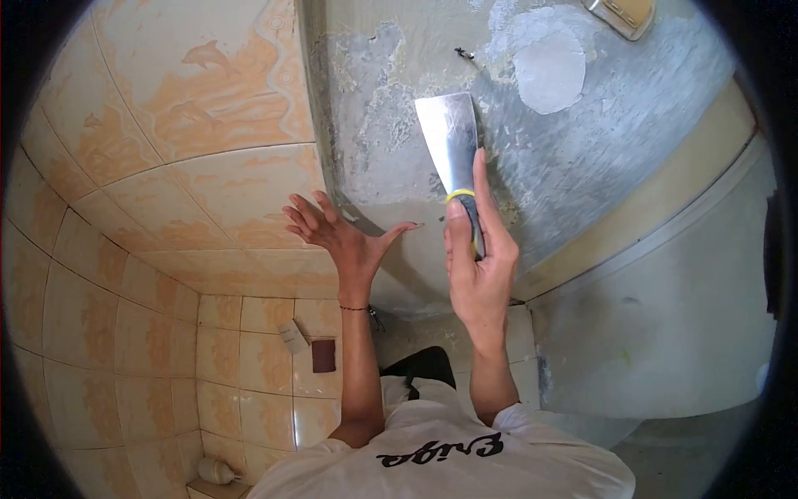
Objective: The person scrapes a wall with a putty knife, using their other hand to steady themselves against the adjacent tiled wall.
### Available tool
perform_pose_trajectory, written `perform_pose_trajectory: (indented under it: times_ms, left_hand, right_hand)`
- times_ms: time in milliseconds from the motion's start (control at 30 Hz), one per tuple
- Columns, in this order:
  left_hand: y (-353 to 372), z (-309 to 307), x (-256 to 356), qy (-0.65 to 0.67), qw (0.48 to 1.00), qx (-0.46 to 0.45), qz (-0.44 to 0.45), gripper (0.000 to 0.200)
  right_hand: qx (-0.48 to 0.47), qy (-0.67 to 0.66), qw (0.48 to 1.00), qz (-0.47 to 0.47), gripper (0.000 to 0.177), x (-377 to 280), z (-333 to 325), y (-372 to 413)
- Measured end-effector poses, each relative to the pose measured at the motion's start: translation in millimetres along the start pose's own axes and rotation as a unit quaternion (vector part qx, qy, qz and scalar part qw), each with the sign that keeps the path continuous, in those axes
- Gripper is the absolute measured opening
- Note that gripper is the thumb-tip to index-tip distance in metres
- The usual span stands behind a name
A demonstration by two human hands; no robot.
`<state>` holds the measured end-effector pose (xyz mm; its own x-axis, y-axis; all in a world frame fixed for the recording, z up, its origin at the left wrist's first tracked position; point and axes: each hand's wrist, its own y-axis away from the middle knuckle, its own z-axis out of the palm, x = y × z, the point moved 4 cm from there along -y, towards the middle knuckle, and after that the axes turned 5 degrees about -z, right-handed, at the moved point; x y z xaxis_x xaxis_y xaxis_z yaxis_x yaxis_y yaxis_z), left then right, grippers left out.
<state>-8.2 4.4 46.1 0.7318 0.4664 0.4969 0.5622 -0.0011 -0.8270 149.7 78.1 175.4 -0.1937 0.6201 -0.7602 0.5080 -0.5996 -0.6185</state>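
My right hand (pixel 485 279) grips a putty knife (pixel 449 137) by its dark handle with a yellow band. The wide metal blade points up the grey plastered wall (pixel 374 150), and my index finger lies along the blade's side. To the left, my left hand (pixel 345 237) is empty, its fingers and thumb spread apart near the edge where the tiles meet the plaster. A smooth pale filler patch (pixel 549 72) shows on the wall to the upper right of the blade. Short dark wires (pixel 465 55) stick out of the plaster just above the blade.
Orange patterned tiles (pixel 208 125) cover the left side. A brown square pad (pixel 323 356) and a small grey piece (pixel 293 336) lie on the tiles lower down. A tan fixture (pixel 623 15) is at the top right. A white container (pixel 214 471) stands at the lower left.
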Motion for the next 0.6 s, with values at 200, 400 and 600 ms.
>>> perform_pose_trajectory:
  times_ms: [200,400,600]
  left_hand:
    - [2,1,-1,-0.005,1.0,-0.004,0.005,0.159]
    - [5,1,-1,0.002,1.0,-0.016,-0.015,0.16]
    - [0,2,-1,-0.005,1.0,-0.01,-0.026,0.161]
  right_hand:
    - [-0.001,0.006,0.997,-0.081,0.055,-3,5,-9]
    - [-0.012,-0.039,0.999,0.035,0.049,-20,1,-6]
    - [-0.019,0.035,0.998,-0.042,0.051,-2,-5,-6]
